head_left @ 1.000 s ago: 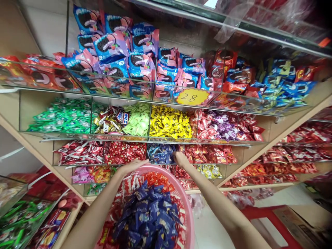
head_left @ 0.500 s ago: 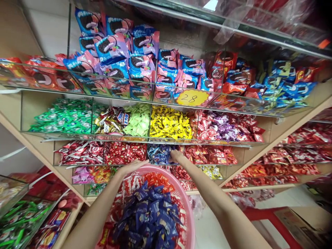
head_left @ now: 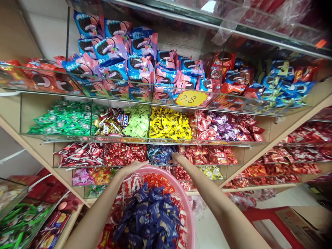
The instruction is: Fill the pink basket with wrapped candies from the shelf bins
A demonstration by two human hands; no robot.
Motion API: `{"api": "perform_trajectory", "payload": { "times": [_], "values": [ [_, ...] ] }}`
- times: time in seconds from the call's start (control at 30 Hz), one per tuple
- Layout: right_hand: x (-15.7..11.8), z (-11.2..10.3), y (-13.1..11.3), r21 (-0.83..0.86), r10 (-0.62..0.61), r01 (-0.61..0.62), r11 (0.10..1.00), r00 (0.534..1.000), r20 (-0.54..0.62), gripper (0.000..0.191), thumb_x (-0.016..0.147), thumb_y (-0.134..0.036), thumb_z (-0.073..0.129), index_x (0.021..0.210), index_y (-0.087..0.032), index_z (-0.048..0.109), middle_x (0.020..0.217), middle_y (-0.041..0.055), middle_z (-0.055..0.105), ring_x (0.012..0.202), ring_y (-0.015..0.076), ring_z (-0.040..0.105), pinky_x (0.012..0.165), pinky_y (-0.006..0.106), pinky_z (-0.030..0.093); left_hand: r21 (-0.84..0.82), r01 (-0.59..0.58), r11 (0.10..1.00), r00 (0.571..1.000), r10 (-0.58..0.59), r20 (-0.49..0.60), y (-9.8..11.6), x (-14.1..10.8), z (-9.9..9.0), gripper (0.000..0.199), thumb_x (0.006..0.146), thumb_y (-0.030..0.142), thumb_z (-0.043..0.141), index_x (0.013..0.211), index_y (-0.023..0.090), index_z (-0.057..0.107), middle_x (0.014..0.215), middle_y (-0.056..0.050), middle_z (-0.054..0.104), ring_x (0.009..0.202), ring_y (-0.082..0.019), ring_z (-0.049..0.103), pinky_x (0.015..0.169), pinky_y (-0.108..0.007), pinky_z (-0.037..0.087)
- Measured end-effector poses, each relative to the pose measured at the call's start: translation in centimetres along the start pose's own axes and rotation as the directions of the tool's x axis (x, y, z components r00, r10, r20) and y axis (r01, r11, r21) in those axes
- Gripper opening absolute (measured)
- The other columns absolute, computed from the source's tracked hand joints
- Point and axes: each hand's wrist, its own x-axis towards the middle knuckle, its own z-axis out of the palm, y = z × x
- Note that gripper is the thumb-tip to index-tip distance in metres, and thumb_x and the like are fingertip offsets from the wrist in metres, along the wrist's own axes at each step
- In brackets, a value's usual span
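Note:
My left hand (head_left: pixel 135 167) lies over the far rim of a pink basket (head_left: pixel 190 211), its fingers extended toward the shelf edge. The basket holds a heap of dark blue wrapped candies (head_left: pixel 151 218), with red and white ones around them. My right hand (head_left: pixel 176 158) reaches into a shelf compartment of dark blue candies (head_left: pixel 160 154), just beyond the basket. Its fingertips are low among the candies and partly hidden, so what they hold, if anything, cannot be made out.
Glass dividers separate green (head_left: pixel 64 117), yellow (head_left: pixel 169 122) and red candies (head_left: pixel 126 154) on the shelves. Blue and pink cookie packs (head_left: pixel 111 50) sit above, behind a glass edge with a yellow price tag (head_left: pixel 192 98). A cardboard box (head_left: pixel 298 224) stands at lower right.
My right hand has shifted slightly down in the blue candy compartment. My left hand and the basket look almost unchanged.

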Motion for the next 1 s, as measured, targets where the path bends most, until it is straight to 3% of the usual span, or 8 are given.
{"api": "perform_trajectory", "payload": {
  "times": [0.23, 0.57, 0.7, 0.87, 1.0],
  "values": [
    [0.7, -0.3, 0.5, 0.103, -0.007, 0.011, 0.995, 0.999, -0.040, 0.045, 0.076, -0.052, 0.057, 0.091, -0.010, 0.063, 0.081, 0.0134, 0.068, 0.064, 0.0198, 0.066, 0.056, 0.025, 0.049, 0.044, -0.016, 0.999, 1.000, 0.017, -0.014, -0.8, 0.5, -0.2, 0.062, 0.075, 0.068, 0.038, 0.099, 0.019, 0.068, 0.097, -0.003, 0.066, 0.095, -0.024, 0.055, 0.090, -0.032, 0.034],
    [-0.9, -0.3, 0.9, 0.196, -0.061, 0.049, 0.979, 0.997, 0.056, 0.054, 0.066, -0.061, 0.061, 0.084, -0.009, 0.063, 0.068, 0.0096, 0.066, 0.051, 0.0164, 0.060, 0.044, 0.023, 0.043, 0.073, -0.022, 0.997, 0.999, 0.024, -0.026, -0.8, 0.4, -0.3, 0.064, 0.073, 0.069, 0.038, 0.100, 0.019, 0.068, 0.095, -0.003, 0.067, 0.098, -0.024, 0.054, 0.092, -0.032, 0.033],
    [-0.9, -0.3, 1.2, 0.196, -0.121, 0.109, 0.975, 0.991, 0.052, 0.051, 0.058, -0.056, 0.070, 0.084, -0.012, 0.063, 0.074, 0.0070, 0.067, 0.055, 0.0146, 0.060, 0.044, 0.020, 0.042, 0.081, -0.009, 0.997, 1.000, 0.010, -0.009, -0.7, 0.5, -0.3, 0.065, 0.073, 0.069, 0.037, 0.099, 0.019, 0.068, 0.095, -0.003, 0.067, 0.095, -0.024, 0.055, 0.091, -0.033, 0.034],
    [-0.7, -0.1, 1.1, 0.162, -0.141, 0.137, 0.977, 0.990, 0.015, 0.048, 0.062, -0.054, 0.068, 0.085, -0.013, 0.064, 0.081, 0.0076, 0.068, 0.057, 0.0150, 0.062, 0.046, 0.020, 0.043, 0.102, 0.036, 0.994, 0.999, -0.032, -0.040, -0.3, 0.3, -0.2, 0.066, 0.073, 0.070, 0.037, 0.104, 0.020, 0.066, 0.106, -0.004, 0.064, 0.104, -0.025, 0.051, 0.093, -0.033, 0.031],
    [-0.9, 0.0, 0.8, 0.109, -0.147, 0.150, 0.983, 0.989, -0.030, 0.045, 0.064, -0.052, 0.067, 0.086, -0.013, 0.064, 0.080, 0.0080, 0.068, 0.060, 0.0168, 0.064, 0.051, 0.022, 0.045, 0.046, 0.004, 0.999, 1.000, -0.004, -0.004, 0.2, 0.0, -0.1, 0.065, 0.074, 0.069, 0.037, 0.102, 0.019, 0.067, 0.095, -0.003, 0.067, 0.092, -0.023, 0.056, 0.088, -0.031, 0.035]
  ]
}}
